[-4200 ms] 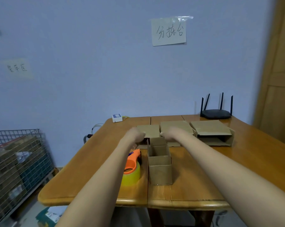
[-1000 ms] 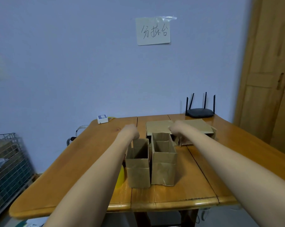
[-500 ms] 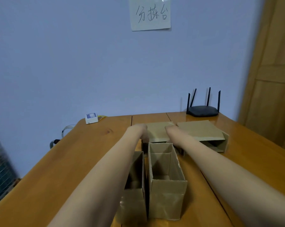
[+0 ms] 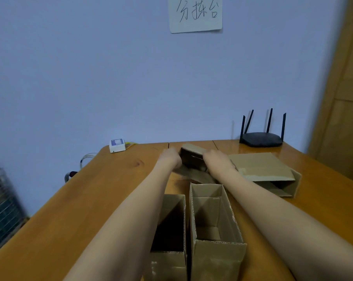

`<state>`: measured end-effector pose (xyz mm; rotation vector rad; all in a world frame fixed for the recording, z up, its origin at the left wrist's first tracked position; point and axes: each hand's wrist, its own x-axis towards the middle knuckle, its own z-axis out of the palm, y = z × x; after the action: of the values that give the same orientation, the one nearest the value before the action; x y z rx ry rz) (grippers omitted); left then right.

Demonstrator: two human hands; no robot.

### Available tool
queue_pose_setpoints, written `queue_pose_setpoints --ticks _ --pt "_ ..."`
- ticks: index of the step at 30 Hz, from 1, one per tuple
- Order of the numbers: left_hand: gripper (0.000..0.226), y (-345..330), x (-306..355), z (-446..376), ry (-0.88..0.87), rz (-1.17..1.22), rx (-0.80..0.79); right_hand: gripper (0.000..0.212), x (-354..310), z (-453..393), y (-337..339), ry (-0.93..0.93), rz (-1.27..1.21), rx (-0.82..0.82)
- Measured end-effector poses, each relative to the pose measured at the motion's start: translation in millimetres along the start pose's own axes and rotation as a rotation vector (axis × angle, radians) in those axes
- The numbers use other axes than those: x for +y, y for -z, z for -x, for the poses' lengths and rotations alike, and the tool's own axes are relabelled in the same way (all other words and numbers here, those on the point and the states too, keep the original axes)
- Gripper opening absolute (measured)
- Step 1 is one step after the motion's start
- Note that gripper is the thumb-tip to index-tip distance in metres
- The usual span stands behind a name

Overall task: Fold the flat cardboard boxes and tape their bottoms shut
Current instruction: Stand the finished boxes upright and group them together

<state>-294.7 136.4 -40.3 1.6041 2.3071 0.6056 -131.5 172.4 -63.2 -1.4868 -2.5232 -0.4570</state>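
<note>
Both my hands hold one cardboard box (image 4: 192,158) at the far middle of the wooden table (image 4: 115,191). My left hand (image 4: 170,158) grips its left side and my right hand (image 4: 216,160) grips its right side. The box is raised off a flat stack beneath it and partly opened, its dark inside facing me. Two folded boxes stand open-topped close to me: the left folded box (image 4: 172,230) and the right folded box (image 4: 214,224), side by side. A larger flat box (image 4: 264,169) lies to the right.
A black router (image 4: 261,138) with antennas stands at the back right. A small white device (image 4: 117,146) with cables sits at the back left corner. A wire cage (image 4: 1,203) is left of the table. A wooden door (image 4: 345,82) is on the right.
My hands have lifted the top flat box off the stack and begun spreading it open. The view has moved closer to the table.
</note>
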Motion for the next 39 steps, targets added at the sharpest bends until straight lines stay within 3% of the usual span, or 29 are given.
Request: queue_pose_setpoints --ticks 3,7,10,18,23,28,31,33,36,39 --pt "0.027 20 4 1 0.052 0.259 0.166 0.016 3 -7 30 -0.054 -0.110 0.039" --pt "0.016 40 18 17 0.102 0.664 0.143 0.027 3 -1 64 -0.124 -0.229 0.076" --pt "0.020 54 36 36 0.060 0.792 0.173 0.016 5 11 91 -0.218 -0.380 0.115" --pt "0.008 108 98 103 -0.224 0.478 0.371 0.014 36 72 185 -0.387 -0.658 0.205" --pt "0.008 105 124 145 -0.276 0.421 0.278 0.002 62 124 216 -0.458 -0.555 0.123" --pt "0.003 83 140 186 -0.310 0.355 0.168 0.019 70 171 220 -0.500 -0.417 -0.025" --pt "0.018 70 144 204 -0.301 0.280 0.093 0.002 68 194 219 -0.528 -0.343 -0.162" --pt "0.024 60 144 213 -0.288 0.211 0.040 0.004 65 206 217 -0.507 -0.296 -0.289" --pt "0.027 43 140 221 -0.270 0.124 -0.012 0.029 61 217 202 -0.576 -0.407 -0.478" --pt "0.025 28 130 222 -0.269 0.032 -0.024 0.041 57 220 180 -0.643 -0.572 -0.441"
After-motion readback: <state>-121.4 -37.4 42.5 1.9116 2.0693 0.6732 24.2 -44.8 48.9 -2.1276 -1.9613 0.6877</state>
